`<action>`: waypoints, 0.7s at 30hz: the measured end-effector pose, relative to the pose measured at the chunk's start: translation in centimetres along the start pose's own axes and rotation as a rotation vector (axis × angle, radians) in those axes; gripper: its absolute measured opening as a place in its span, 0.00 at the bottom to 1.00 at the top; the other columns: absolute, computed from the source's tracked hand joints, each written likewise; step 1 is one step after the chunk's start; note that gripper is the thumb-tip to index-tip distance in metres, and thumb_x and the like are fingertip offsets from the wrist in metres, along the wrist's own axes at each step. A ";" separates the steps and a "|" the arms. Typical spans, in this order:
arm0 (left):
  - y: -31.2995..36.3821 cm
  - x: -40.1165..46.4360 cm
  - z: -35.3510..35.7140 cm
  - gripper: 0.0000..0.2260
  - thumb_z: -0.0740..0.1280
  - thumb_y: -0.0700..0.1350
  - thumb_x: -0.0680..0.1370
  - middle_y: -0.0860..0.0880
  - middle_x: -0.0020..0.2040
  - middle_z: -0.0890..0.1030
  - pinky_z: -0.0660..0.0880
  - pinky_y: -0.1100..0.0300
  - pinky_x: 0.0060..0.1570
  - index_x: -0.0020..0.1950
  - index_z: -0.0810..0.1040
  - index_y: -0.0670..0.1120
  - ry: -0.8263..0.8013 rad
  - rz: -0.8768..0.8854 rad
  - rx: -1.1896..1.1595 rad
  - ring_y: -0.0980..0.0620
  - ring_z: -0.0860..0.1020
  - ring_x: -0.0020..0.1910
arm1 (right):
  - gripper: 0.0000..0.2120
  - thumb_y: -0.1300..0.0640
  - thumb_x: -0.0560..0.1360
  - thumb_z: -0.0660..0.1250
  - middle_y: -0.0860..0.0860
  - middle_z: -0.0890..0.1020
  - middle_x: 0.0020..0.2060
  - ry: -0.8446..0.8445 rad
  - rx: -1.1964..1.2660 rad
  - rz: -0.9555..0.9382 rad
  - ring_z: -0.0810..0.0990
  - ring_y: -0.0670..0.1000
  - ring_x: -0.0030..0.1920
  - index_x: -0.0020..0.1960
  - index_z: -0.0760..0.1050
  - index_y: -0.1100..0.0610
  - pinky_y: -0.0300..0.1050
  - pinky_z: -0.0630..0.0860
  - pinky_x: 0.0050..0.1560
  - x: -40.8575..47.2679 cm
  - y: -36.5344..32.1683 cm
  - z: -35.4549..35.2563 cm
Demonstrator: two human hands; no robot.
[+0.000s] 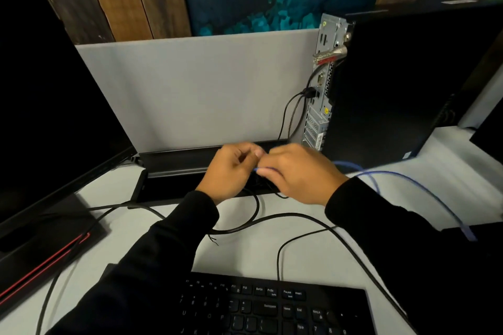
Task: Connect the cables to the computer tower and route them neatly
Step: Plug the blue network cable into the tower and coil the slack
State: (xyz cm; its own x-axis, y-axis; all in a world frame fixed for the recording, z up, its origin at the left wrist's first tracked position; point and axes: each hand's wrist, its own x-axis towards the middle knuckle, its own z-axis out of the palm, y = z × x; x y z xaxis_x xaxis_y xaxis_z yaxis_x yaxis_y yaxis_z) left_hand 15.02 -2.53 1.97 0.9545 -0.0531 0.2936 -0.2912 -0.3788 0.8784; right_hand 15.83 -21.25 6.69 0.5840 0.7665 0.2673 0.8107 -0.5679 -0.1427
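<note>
Hands meet above the cable tray (174, 160): my right hand (296, 174) pinches the blue cable (402, 179) near its end, my left hand (231, 171) curls loosely alongside, and I should square the plug before reaching for the tower (402, 84).

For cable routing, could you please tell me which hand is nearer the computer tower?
Right. The right hand is just below-left of the computer tower; the left hand is farther left.

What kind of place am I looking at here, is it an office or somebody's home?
Most likely an office workstation. A grey divider panel backs the white desk, the way cubicles are built. On the desk stand a computer tower, a monitor and a keyboard, with a cable tray built in along the panel.
</note>
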 end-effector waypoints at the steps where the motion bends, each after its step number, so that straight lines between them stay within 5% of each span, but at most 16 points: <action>1: -0.3 -0.2 0.0 0.14 0.61 0.48 0.84 0.42 0.41 0.82 0.78 0.46 0.47 0.45 0.82 0.45 -0.028 -0.021 0.004 0.43 0.79 0.40 | 0.13 0.48 0.84 0.60 0.45 0.76 0.41 0.046 0.016 -0.011 0.77 0.51 0.42 0.51 0.81 0.51 0.51 0.76 0.41 0.1 0.4 -0.2; 4: -0.1 -0.8 0.0 0.21 0.55 0.54 0.86 0.48 0.40 0.83 0.75 0.51 0.43 0.45 0.82 0.46 -0.041 -0.048 -0.031 0.49 0.77 0.37 | 0.12 0.50 0.84 0.61 0.47 0.76 0.40 0.202 0.097 0.015 0.76 0.49 0.40 0.48 0.81 0.52 0.52 0.77 0.41 0.5 1.6 -0.1; 7: 0.6 -1.2 -0.2 0.19 0.55 0.58 0.85 0.54 0.44 0.84 0.76 0.61 0.48 0.52 0.82 0.50 -0.101 0.026 0.191 0.55 0.81 0.42 | 0.11 0.52 0.83 0.63 0.48 0.75 0.39 0.298 0.184 0.069 0.74 0.48 0.38 0.48 0.81 0.53 0.53 0.76 0.39 0.8 2.8 0.8; 9: 1.0 -0.9 -1.1 0.10 0.62 0.54 0.81 0.53 0.41 0.84 0.75 0.62 0.47 0.56 0.77 0.51 -0.221 0.060 0.307 0.54 0.79 0.41 | 0.10 0.53 0.83 0.63 0.48 0.76 0.39 0.328 0.215 0.083 0.73 0.47 0.38 0.48 0.81 0.53 0.50 0.75 0.39 0.7 3.2 1.2; 13: 0.8 0.1 -3.3 0.18 0.69 0.46 0.70 0.53 0.38 0.78 0.67 0.66 0.44 0.57 0.68 0.54 -0.413 0.201 0.704 0.55 0.74 0.41 | 0.10 0.52 0.84 0.64 0.47 0.76 0.38 0.335 0.222 0.086 0.72 0.43 0.38 0.49 0.81 0.53 0.41 0.71 0.39 0.5 3.3 1.6; 17: 1.3 1.2 -3.6 0.06 0.70 0.48 0.79 0.52 0.32 0.76 0.68 0.65 0.35 0.48 0.74 0.49 -0.207 0.225 0.626 0.54 0.73 0.32 | 0.09 0.54 0.84 0.64 0.42 0.74 0.36 0.414 0.329 0.143 0.74 0.42 0.37 0.50 0.81 0.54 0.34 0.66 0.38 0.1 3.0 1.4; 21: 1.9 2.0 -2.9 0.15 0.65 0.47 0.82 0.51 0.27 0.70 0.66 0.64 0.31 0.36 0.73 0.43 0.073 -0.024 0.472 0.54 0.68 0.28 | 0.09 0.54 0.85 0.61 0.47 0.75 0.32 0.411 0.462 0.233 0.75 0.49 0.34 0.61 0.78 0.53 0.44 0.73 0.37 -1.1 3.2 2.3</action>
State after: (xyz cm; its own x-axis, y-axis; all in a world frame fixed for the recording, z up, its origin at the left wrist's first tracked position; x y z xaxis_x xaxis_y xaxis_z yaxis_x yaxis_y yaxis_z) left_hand 16.24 -0.62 5.31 0.9485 0.0192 0.3162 -0.1923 -0.7582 0.6230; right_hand 17.88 -23.17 3.77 0.7568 0.4098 0.5092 0.6533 -0.4478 -0.6105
